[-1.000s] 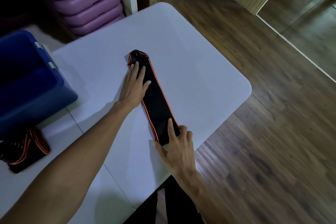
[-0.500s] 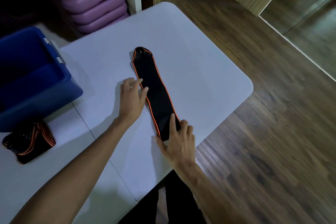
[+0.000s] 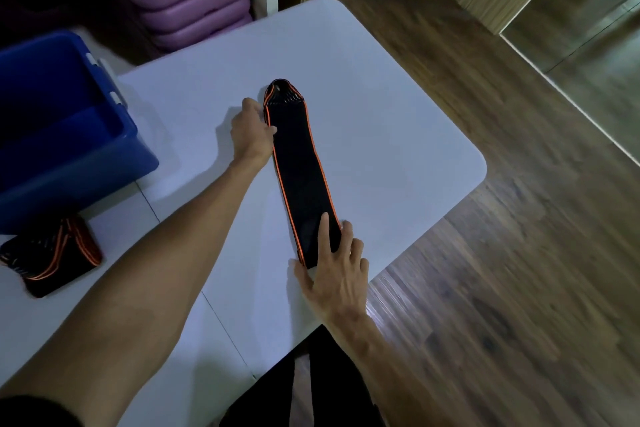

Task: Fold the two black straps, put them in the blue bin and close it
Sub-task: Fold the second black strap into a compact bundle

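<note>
Roughly halfway, one folded strap (image 3: 52, 255) is lying beside the open blue bin (image 3: 69, 135), while the long strap (image 3: 301, 177) is being pinned flat on the table (image 3: 398, 135) by the right hand (image 3: 337, 276) and gripped at its far edge by the left hand (image 3: 251, 133).

Strap (image 3: 301, 177) on table (image 3: 398, 121), bin (image 3: 69, 135) to its left

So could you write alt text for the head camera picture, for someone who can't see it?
A person flattens a long black strap with orange edging on a white table: the right hand presses its near end, the left hand grips its edge near the far end. A second strap lies folded at left, beside an open blue bin.
</note>
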### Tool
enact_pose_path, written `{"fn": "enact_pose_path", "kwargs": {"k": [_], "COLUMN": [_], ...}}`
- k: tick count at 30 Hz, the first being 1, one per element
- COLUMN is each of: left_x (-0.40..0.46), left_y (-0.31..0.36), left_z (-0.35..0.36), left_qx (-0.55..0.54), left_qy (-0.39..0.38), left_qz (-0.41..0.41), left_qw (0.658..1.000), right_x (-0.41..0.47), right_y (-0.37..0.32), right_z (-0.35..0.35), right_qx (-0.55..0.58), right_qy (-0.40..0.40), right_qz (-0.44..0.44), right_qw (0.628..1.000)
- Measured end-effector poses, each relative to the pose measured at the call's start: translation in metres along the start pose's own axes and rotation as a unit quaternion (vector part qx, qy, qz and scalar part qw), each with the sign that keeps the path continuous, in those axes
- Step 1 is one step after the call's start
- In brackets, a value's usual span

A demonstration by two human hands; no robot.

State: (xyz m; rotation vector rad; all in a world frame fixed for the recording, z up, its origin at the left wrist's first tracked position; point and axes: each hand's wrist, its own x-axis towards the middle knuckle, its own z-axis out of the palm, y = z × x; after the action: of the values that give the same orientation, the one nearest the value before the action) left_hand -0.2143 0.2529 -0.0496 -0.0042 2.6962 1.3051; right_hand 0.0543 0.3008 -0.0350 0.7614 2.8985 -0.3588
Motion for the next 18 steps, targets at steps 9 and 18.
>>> {"fn": "enact_pose_path", "kwargs": {"k": [9,18], "left_x": [-0.152,-0.167], "left_y": [-0.051,-0.064], "left_z": [-0.04,-0.045], "left_qx": [0.115,0.248], "left_qy": [-0.173,-0.223], "left_qz": [0.358,0.425], "left_qw": [0.91,0.842], "right_x": [0.009,0.015], "right_y": [0.01,0.027], "right_z": [-0.002,-0.012], "right_qx": [0.029,0.086], "right_qy": [-0.023,-0.034], "right_qz": [-0.059,-0.145], "right_qw": [0.998,0.985]}}
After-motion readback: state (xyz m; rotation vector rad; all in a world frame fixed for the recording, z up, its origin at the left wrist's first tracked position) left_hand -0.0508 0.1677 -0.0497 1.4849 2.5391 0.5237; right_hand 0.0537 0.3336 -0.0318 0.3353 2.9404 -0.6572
